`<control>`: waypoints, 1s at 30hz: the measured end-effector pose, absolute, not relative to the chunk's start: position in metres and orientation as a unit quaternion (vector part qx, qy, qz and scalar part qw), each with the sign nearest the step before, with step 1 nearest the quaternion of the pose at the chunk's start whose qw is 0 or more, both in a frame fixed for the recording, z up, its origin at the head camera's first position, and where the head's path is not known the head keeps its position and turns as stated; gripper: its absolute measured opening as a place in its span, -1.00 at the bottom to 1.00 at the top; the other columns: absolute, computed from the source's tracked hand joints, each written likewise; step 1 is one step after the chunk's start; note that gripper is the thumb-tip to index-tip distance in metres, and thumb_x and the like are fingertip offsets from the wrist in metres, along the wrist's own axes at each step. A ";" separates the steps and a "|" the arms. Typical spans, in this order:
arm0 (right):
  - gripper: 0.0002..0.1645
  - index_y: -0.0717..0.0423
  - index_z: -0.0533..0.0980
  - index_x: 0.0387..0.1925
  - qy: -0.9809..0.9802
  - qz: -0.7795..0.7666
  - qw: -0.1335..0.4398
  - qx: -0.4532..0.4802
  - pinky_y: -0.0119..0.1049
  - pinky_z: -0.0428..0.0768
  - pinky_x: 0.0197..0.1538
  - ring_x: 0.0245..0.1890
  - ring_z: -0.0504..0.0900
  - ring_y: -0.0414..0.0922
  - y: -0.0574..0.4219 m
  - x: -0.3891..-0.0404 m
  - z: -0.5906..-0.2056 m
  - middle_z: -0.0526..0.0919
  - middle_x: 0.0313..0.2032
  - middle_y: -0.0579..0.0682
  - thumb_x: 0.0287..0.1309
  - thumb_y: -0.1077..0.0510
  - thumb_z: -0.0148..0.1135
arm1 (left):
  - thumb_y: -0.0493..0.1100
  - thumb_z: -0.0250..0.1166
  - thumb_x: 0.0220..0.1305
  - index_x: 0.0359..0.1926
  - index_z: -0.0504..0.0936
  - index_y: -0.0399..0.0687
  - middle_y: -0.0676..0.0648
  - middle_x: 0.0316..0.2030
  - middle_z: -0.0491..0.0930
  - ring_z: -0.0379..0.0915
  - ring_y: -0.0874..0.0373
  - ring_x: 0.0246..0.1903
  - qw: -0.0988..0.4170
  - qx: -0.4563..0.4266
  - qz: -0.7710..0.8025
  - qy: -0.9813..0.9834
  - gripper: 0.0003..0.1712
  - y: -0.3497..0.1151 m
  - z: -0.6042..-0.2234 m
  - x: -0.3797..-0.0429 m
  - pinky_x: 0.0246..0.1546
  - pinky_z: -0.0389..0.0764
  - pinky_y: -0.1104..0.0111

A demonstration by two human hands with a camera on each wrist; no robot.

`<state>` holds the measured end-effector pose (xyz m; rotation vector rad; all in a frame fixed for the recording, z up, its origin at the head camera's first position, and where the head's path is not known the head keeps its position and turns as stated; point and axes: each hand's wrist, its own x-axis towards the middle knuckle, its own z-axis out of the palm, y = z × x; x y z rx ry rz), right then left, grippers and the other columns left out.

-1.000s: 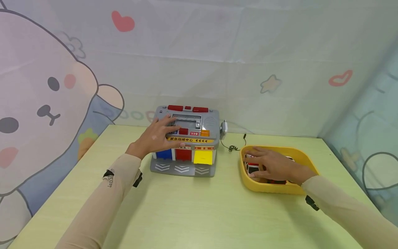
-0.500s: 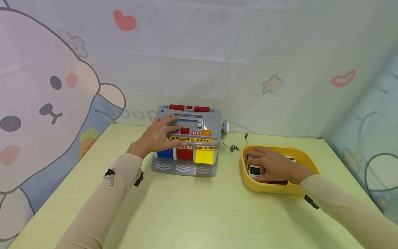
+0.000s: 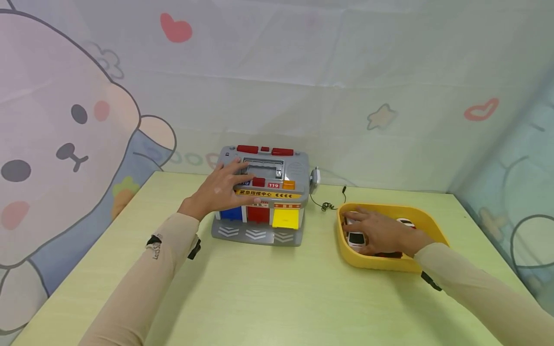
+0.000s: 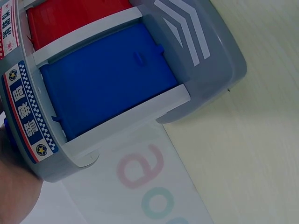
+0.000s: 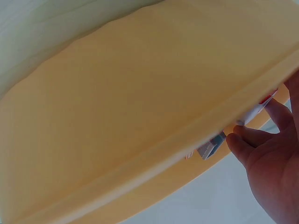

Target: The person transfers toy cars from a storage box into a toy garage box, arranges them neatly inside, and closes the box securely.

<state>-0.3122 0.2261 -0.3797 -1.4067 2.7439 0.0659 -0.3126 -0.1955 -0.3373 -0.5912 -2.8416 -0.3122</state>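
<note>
My left hand (image 3: 220,188) rests with spread fingers on the left top of a grey toy rescue station (image 3: 296,170). In the left wrist view, the station's blue door (image 4: 110,81) and red door (image 4: 74,21) are down. Inside the yellow tray (image 3: 426,226), my right hand (image 3: 383,231) has its thumb and fingers around a white toy car (image 3: 357,240) with a dark window, which it partly covers. The right wrist view is mostly filled by the tray's outer wall (image 5: 117,107), with the fingertips beside a white and red toy (image 5: 252,113) at the rim.
Another white and red toy car (image 3: 406,223) lies in the tray behind the right hand. A thin black cable (image 3: 326,205) lies between station and tray. The station's yellow door (image 3: 285,218) sticks out at the front. A printed cloth (image 3: 277,86) hangs behind the table (image 3: 268,293).
The white toy car under my right fingers has turned, so its white body and dark window now show more. The left hand stays on the station. The view has shifted slightly.
</note>
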 end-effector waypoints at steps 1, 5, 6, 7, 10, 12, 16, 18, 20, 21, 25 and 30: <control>-0.30 0.01 0.50 0.31 0.890 0.022 0.029 -0.455 0.23 0.32 0.41 0.44 0.28 0.30 0.226 -0.312 -0.379 0.35 0.42 0.22 0.19 -0.13 0.37 | 0.42 0.30 0.11 0.33 0.53 0.03 -0.15 0.49 0.24 -0.04 -0.18 0.54 0.112 -0.202 -0.107 -0.967 -0.12 -0.196 -0.337 -0.312 0.52 -0.08 -0.19; -0.29 0.03 0.50 0.31 0.888 0.019 0.024 -0.458 0.19 0.39 0.38 0.41 0.33 0.27 0.225 -0.312 -0.378 0.36 0.41 0.23 0.17 -0.12 0.39 | 0.41 0.30 0.11 0.34 0.53 0.04 -0.15 0.49 0.24 -0.05 -0.17 0.55 0.113 -0.200 -0.111 -0.967 -0.12 -0.196 -0.336 -0.311 0.52 -0.09 -0.18; -0.30 0.03 0.51 0.30 0.887 0.019 0.021 -0.460 0.18 0.40 0.36 0.40 0.35 0.27 0.224 -0.312 -0.377 0.37 0.41 0.24 0.17 -0.12 0.40 | 0.41 0.30 0.11 0.34 0.53 0.04 -0.15 0.49 0.24 -0.05 -0.17 0.55 0.114 -0.200 -0.111 -0.967 -0.12 -0.196 -0.336 -0.311 0.52 -0.09 -0.18; -0.30 0.04 0.51 0.30 0.886 0.018 0.018 -0.462 0.18 0.41 0.36 0.40 0.35 0.26 0.224 -0.312 -0.377 0.38 0.40 0.24 0.16 -0.10 0.41 | 0.41 0.30 0.11 0.34 0.53 0.04 -0.15 0.49 0.24 -0.05 -0.17 0.55 0.114 -0.200 -0.111 -0.967 -0.12 -0.196 -0.336 -0.311 0.52 -0.09 -0.18; -0.30 0.06 0.52 0.28 0.885 0.017 0.013 -0.465 0.17 0.42 0.35 0.39 0.37 0.25 0.224 -0.313 -0.378 0.39 0.39 0.25 0.14 -0.08 0.43 | 0.41 0.30 0.11 0.33 0.53 0.03 -0.15 0.49 0.24 -0.04 -0.17 0.55 0.116 -0.199 -0.109 -0.967 -0.12 -0.196 -0.337 -0.311 0.52 -0.08 -0.19; -0.31 0.06 0.53 0.27 0.885 0.014 0.013 -0.465 0.16 0.42 0.36 0.38 0.37 0.24 0.224 -0.313 -0.379 0.39 0.38 0.24 0.13 -0.06 0.45 | 0.42 0.30 0.11 0.33 0.53 0.03 -0.15 0.49 0.24 -0.04 -0.17 0.55 0.114 -0.199 -0.109 -0.967 -0.12 -0.196 -0.338 -0.312 0.52 -0.08 -0.18; -0.32 0.05 0.54 0.26 0.889 0.009 0.019 -0.457 0.13 0.41 0.37 0.39 0.37 0.21 0.224 -0.313 -0.383 0.38 0.40 0.21 0.11 -0.05 0.46 | 0.42 0.30 0.11 0.34 0.53 0.02 -0.16 0.49 0.24 -0.04 -0.17 0.55 0.113 -0.203 -0.111 -0.966 -0.12 -0.196 -0.339 -0.312 0.52 -0.08 -0.18; -0.33 0.04 0.54 0.26 0.891 0.005 0.024 -0.454 0.13 0.40 0.38 0.39 0.36 0.20 0.223 -0.313 -0.384 0.37 0.40 0.20 0.13 -0.05 0.45 | 0.42 0.30 0.12 0.34 0.53 0.02 -0.16 0.49 0.24 -0.05 -0.17 0.55 0.114 -0.203 -0.110 -0.966 -0.12 -0.196 -0.339 -0.312 0.52 -0.08 -0.18; -0.35 0.04 0.54 0.26 0.893 0.002 0.027 -0.449 0.14 0.40 0.38 0.39 0.36 0.21 0.223 -0.314 -0.385 0.37 0.40 0.20 0.14 -0.03 0.44 | 0.41 0.30 0.12 0.34 0.53 0.02 -0.17 0.49 0.24 -0.05 -0.17 0.55 0.114 -0.203 -0.109 -0.966 -0.12 -0.196 -0.338 -0.312 0.52 -0.08 -0.18; -0.36 0.03 0.55 0.25 0.894 0.000 0.029 -0.446 0.14 0.39 0.39 0.39 0.36 0.21 0.222 -0.314 -0.385 0.36 0.40 0.20 0.15 -0.03 0.44 | 0.42 0.30 0.12 0.34 0.53 0.02 -0.16 0.49 0.24 -0.06 -0.17 0.55 0.114 -0.202 -0.109 -0.967 -0.12 -0.196 -0.338 -0.313 0.52 -0.08 -0.18; -0.40 0.02 0.57 0.23 0.897 -0.007 0.029 -0.441 0.16 0.40 0.38 0.37 0.37 0.22 0.220 -0.314 -0.386 0.38 0.39 0.19 0.16 -0.01 0.43 | 0.42 0.30 0.11 0.34 0.52 0.04 -0.15 0.50 0.23 -0.06 -0.17 0.55 0.113 -0.199 -0.108 -0.967 -0.11 -0.196 -0.338 -0.313 0.52 -0.08 -0.17; -0.46 0.04 0.59 0.17 0.893 -0.012 0.021 -0.450 0.19 0.41 0.35 0.31 0.40 0.22 0.220 -0.314 -0.389 0.43 0.32 0.18 0.16 0.02 0.42 | 0.43 0.30 0.11 0.34 0.52 0.04 -0.16 0.49 0.24 -0.04 -0.17 0.55 0.114 -0.201 -0.106 -0.967 -0.11 -0.196 -0.339 -0.312 0.52 -0.08 -0.17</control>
